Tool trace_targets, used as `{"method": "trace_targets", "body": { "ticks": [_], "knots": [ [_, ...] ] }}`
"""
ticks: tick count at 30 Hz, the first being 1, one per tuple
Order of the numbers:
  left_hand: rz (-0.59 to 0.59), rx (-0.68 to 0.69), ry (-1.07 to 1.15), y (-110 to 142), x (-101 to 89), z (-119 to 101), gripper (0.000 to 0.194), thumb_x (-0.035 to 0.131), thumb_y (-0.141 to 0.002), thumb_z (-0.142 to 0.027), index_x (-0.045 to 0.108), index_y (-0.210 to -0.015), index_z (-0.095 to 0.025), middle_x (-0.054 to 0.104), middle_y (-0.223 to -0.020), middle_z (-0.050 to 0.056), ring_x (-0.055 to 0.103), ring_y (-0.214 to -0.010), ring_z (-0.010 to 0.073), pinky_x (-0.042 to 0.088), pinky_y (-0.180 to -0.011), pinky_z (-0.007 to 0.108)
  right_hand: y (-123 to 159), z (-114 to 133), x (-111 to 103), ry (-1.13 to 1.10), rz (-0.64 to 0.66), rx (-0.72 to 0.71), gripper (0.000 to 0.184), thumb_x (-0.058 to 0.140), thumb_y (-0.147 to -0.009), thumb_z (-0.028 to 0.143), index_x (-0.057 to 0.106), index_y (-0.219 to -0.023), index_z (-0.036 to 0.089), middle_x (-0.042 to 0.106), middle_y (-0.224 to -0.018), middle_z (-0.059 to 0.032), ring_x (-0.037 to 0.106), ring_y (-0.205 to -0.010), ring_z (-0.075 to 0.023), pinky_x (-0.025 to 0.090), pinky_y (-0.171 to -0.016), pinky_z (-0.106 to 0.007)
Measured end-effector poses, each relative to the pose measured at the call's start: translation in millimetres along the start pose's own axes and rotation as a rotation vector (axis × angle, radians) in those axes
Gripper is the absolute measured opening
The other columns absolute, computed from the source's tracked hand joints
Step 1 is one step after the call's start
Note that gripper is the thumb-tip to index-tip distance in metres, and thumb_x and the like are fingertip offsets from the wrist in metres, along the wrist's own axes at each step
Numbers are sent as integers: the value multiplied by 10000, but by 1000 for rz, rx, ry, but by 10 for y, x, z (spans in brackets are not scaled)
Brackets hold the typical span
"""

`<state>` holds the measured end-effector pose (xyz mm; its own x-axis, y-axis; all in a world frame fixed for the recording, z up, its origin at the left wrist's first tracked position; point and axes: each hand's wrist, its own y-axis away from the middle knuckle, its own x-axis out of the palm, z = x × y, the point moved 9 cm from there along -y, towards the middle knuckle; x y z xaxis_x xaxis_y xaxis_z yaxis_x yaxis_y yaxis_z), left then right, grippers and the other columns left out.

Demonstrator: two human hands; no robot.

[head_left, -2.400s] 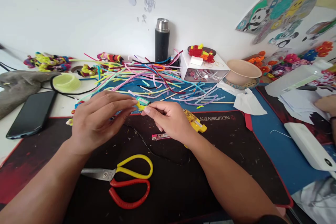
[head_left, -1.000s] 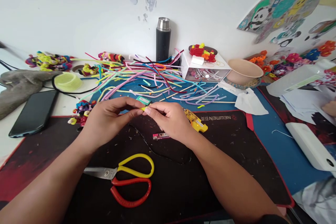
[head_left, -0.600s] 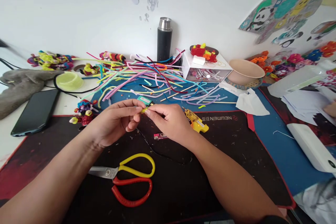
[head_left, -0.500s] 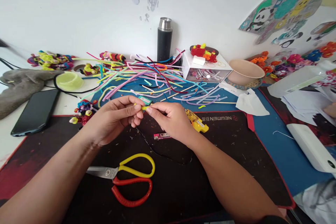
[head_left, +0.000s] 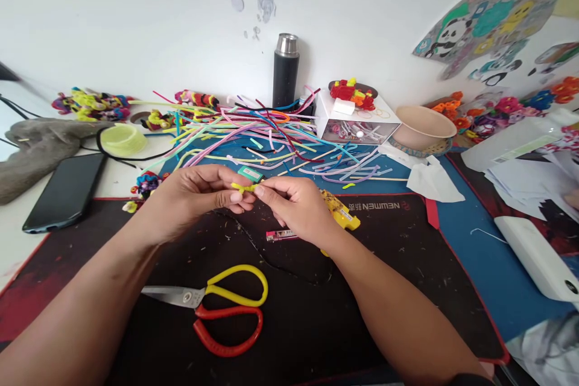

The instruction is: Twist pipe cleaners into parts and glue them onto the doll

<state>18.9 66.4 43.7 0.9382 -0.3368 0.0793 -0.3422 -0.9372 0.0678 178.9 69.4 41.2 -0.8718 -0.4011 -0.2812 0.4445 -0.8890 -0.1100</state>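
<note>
A short yellow fuzzy piece (head_left: 244,187), probably pipe cleaner, is pinched between both hands above the mat. My left hand (head_left: 194,196) grips its left part with thumb and fingers. At its other end, my right hand (head_left: 296,205) closes thumb and forefinger on it. Below lie scissors (head_left: 194,298) with one yellow and one red handle, blades pointing left. A pink lighter (head_left: 277,235) and a yellow object (head_left: 346,215), partly covered by my right hand, rest nearby. Behind my fingers is a small green box (head_left: 250,174).
Many coloured pipe cleaners (head_left: 244,126) spread across the back. A black flask (head_left: 286,72), a white box (head_left: 323,111) and a beige bowl (head_left: 425,125) stand near the wall. At left lies a phone (head_left: 66,193); at right, a white device (head_left: 536,256).
The fingers of my left hand have shifted on the yellow piece, and more of it shows between the hands. The view has moved slightly. The scissors still lie on the mat.
</note>
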Motion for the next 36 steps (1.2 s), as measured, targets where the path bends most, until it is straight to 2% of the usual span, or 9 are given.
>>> {"method": "trace_targets", "body": {
  "ticks": [7, 13, 16, 18, 23, 26, 29, 33, 36],
  "knots": [
    [-52, -11, 5, -13, -2, 31, 320, 972, -823, -458, 830, -850, -172, 809, -757, 81, 746, -688, 168, 580, -626, 233, 0, 93, 17, 162, -15, -119, 346, 628, -1096, 370, 818, -882, 177, 710, -753, 3, 523, -679, -122, 367, -650, -271],
    [-159, -84, 71, -23, -2, 153, 184, 877, -771, -266, 843, -946, -216, 726, -733, 16, 632, -574, 139, 497, -521, 239, 34, 105, 102, 319, 9, -167, 309, 625, -1114, 341, 859, -970, 198, 805, -850, -31, 610, -704, -140, 390, -697, -284],
    [-181, -114, 61, -24, -13, 219, 118, 833, -755, -238, 836, -871, -216, 713, -756, 7, 538, -518, 101, 410, -461, 224, 45, 119, 155, 354, 44, -182, 272, 638, -1109, 317, 868, -1012, 209, 825, -886, -42, 654, -739, -155, 403, -715, -286],
    [-173, -104, 85, -20, -22, 226, 108, 850, -799, -252, 843, -901, -220, 706, -749, 2, 544, -538, 101, 409, -472, 221, 38, 123, 130, 329, 32, -169, 273, 642, -1104, 319, 869, -1000, 210, 824, -877, -42, 658, -740, -159, 409, -712, -287],
    [-135, 42, 39, 1, -54, 57, 227, 920, -892, -378, 827, -1041, -233, 761, -802, 11, 695, -713, 151, 547, -641, 252, 8, 93, -18, 135, -45, -99, 316, 638, -1093, 386, 864, -994, 188, 788, -821, -31, 622, -704, -148, 420, -670, -280],
    [-199, 148, -103, 23, -122, -72, 281, 955, -858, -383, 821, -1055, -235, 792, -897, 15, 725, -799, 156, 583, -728, 259, 6, 46, -27, 55, -38, -44, 340, 646, -1082, 438, 863, -1026, 183, 742, -739, -17, 598, -662, -144, 413, -626, -279],
    [-286, 288, -260, 77, -177, -214, 242, 952, -851, -346, 821, -1014, -226, 804, -966, 21, 722, -851, 161, 600, -784, 277, 14, 18, -15, 30, -29, -3, 341, 655, -1072, 456, 864, -1023, 191, 710, -697, -9, 600, -656, -148, 409, -608, -283],
    [-271, 453, -526, 158, -92, -370, 102, 841, -952, -252, 809, -1048, -238, 814, -989, 14, 735, -881, 169, 589, -808, 285, 17, 11, -16, -13, -30, 10, 329, 668, -1063, 448, 868, -1017, 191, 669, -665, 1, 598, -655, -147, 409, -608, -284],
    [-224, 600, -720, 217, 37, -480, 117, 767, -991, -170, 774, -1078, -247, 814, -1075, 30, 756, -1019, 195, 581, -925, 322, 9, 11, -9, -37, -20, 4, 324, 669, -1060, 432, 870, -1014, 181, 628, -634, 14, 573, -632, -137, 399, -601, -277]
  ]
}}
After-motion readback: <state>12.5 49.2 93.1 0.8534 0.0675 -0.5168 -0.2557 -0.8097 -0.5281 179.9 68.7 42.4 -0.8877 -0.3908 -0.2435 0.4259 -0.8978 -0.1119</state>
